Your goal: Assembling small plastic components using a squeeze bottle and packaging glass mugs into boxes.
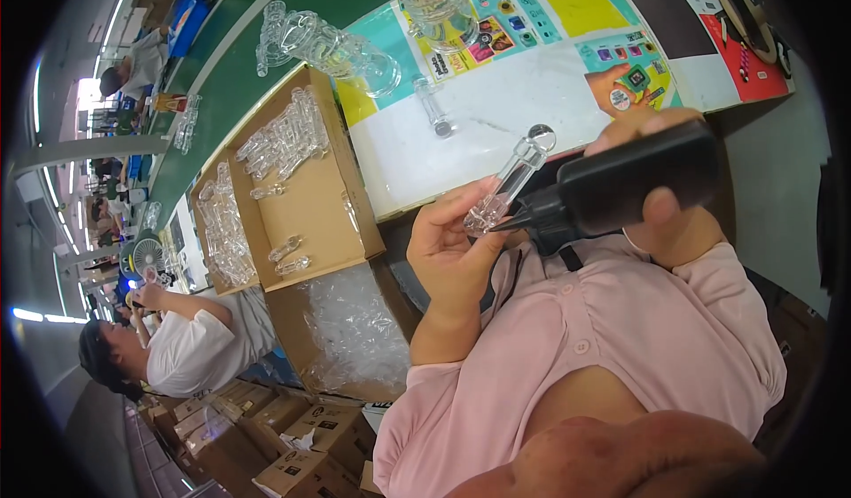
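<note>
My left hand (452, 250) holds a clear glass tube (512, 179) with a rounded knob at its top, tilted up to the right. My right hand (674, 223) grips a black squeeze bottle (634, 179) lying sideways. The bottle's black nozzle touches the lower end of the glass tube. Both hands are in front of my pink shirt, just off the edge of the white table (496, 135).
An open cardboard box (310, 201) on the left holds several clear glass pieces. Below it, another box (355, 321) holds clear plastic bags. Larger glass pieces (341, 46) and a small tube (433, 110) lie on the table. A person in white (199, 343) sits at left; cartons (292, 458) are stacked below.
</note>
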Tool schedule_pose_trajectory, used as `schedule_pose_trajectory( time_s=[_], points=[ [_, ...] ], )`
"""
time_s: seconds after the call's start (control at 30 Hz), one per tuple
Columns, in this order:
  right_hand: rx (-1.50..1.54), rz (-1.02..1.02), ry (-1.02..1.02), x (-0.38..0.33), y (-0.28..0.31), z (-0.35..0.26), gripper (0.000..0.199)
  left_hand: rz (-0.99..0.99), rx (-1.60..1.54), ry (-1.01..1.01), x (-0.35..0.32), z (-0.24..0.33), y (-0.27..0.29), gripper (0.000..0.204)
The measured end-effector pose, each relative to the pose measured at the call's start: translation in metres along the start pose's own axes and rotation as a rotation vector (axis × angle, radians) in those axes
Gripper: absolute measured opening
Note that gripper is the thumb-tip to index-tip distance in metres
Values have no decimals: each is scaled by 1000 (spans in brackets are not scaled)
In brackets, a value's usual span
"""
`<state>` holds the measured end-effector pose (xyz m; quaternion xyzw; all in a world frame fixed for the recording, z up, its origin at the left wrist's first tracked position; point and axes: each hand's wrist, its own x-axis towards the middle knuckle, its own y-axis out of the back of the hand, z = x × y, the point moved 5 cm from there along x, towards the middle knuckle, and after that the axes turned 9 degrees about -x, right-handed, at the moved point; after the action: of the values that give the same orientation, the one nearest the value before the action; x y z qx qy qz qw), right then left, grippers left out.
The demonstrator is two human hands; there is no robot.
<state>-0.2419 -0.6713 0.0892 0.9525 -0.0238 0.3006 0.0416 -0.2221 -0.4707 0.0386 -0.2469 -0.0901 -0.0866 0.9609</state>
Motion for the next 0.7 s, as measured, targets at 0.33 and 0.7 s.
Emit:
schedule_pose_trajectory(
  time_s=[0.33, 0.7],
  points=[
    [-1, -105, 265, -7, -14, -21, 52, -148, 13, -177, -2, -1, 0, 41],
    [111, -35, 5, 8, -13, -10, 20, -83, 194, -230, -4, 3, 5, 38]
  ],
)
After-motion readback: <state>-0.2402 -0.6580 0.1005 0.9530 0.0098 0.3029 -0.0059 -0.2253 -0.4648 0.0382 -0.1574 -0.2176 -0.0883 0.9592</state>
